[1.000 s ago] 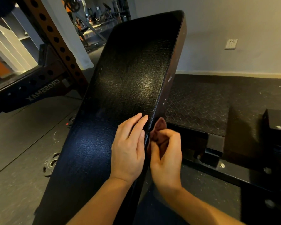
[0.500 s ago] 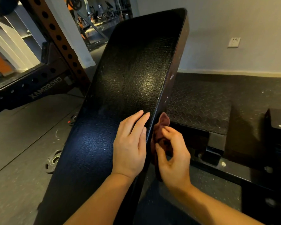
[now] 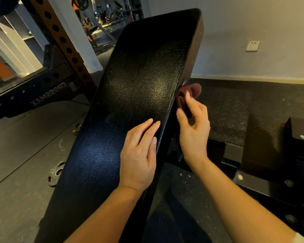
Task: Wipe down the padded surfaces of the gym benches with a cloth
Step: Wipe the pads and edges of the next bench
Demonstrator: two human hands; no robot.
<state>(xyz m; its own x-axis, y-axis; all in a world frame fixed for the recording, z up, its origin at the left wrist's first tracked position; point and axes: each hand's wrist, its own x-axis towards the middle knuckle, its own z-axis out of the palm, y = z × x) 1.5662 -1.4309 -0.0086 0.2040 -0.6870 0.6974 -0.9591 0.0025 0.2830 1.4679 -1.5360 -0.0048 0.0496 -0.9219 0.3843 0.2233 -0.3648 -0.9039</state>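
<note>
A long black padded bench back [image 3: 139, 88] slopes up and away from me through the middle of the view. My left hand [image 3: 139, 153] lies flat on the pad near its right edge, fingers straight. My right hand [image 3: 193, 127] is beside that edge and holds a dark red cloth [image 3: 191, 91] against the pad's right side, fingers curled round it. Most of the cloth is hidden behind the hand and the pad edge.
An orange and black rack upright [image 3: 63, 46] with a black crossbeam [image 3: 33, 95] stands to the left. A weight plate [image 3: 55, 173] lies on the floor by the bench. Black diamond-plate platform [image 3: 226, 109] and steel frame parts [image 3: 253, 183] sit to the right. A wall socket [image 3: 252, 46] is on the wall.
My right hand has slid the cloth up along the pad's right edge, away from me. My left hand has stayed flat on the pad.
</note>
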